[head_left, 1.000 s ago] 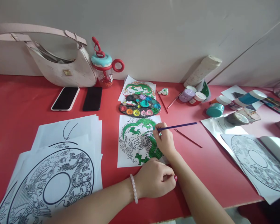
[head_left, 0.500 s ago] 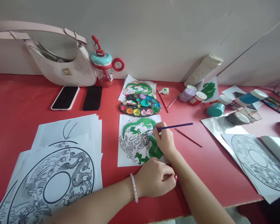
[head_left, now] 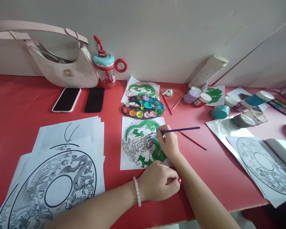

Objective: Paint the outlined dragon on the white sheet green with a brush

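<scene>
My right hand (head_left: 168, 143) grips a dark blue paintbrush (head_left: 181, 129), whose tip touches the green dragon on a small printed sheet (head_left: 135, 144) lying on the red table. My left hand (head_left: 160, 182), with a bead bracelet at the wrist, is curled into a loose fist and rests on the sheet's lower right corner. Nothing shows in its fingers. A round paint palette (head_left: 143, 108) with several colours lies just beyond the sheet.
A stack of large dragon outline prints (head_left: 59, 171) lies at the left. Two phones (head_left: 68, 99), a pale handbag (head_left: 62, 68) and a red-handled bottle (head_left: 106, 68) stand at the back. Paint jars (head_left: 200, 99), a red brush (head_left: 193, 141) and more prints (head_left: 264, 165) sit at the right.
The brush handle dipped and swung back slightly in my right hand. A green-painted paper at the back right came further into sight. My left hand stayed put.
</scene>
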The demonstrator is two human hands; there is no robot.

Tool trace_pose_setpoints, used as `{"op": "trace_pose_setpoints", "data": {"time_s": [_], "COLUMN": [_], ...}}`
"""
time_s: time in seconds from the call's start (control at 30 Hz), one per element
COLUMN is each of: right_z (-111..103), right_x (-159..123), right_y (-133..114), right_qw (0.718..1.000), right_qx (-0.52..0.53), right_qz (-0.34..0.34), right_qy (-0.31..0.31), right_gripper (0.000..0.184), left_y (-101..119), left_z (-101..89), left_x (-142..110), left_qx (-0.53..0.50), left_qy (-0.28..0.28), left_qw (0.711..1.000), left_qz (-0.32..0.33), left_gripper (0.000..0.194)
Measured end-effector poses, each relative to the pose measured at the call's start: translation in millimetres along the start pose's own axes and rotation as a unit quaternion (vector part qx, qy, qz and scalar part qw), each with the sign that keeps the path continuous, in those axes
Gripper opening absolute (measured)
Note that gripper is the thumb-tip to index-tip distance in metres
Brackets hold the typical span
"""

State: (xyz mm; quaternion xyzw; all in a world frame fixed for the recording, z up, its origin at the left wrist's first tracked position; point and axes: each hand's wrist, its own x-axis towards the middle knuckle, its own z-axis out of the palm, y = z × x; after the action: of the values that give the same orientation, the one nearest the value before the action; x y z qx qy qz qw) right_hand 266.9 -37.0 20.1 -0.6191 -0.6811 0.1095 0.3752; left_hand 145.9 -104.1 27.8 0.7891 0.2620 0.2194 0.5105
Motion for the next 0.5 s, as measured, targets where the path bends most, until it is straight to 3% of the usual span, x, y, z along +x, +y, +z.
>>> {"op": "trace_pose_setpoints", "data": {"time_s": [0.5], "right_z": [1.6], "right_x": [0.6], "right_y": [3.3], "right_qw": [1.000], "right_qx": [-0.008], "right_qz": [-0.021], "right_qy": [0.006], "right_gripper": [0.010], "left_y": [-1.3], "left_z": [0.6], "left_x": [0.1], "left_qx": [0.009], "left_qy": [0.000], "left_qw": [1.000], "left_qz": [0.003], "left_gripper": [0.033]}}
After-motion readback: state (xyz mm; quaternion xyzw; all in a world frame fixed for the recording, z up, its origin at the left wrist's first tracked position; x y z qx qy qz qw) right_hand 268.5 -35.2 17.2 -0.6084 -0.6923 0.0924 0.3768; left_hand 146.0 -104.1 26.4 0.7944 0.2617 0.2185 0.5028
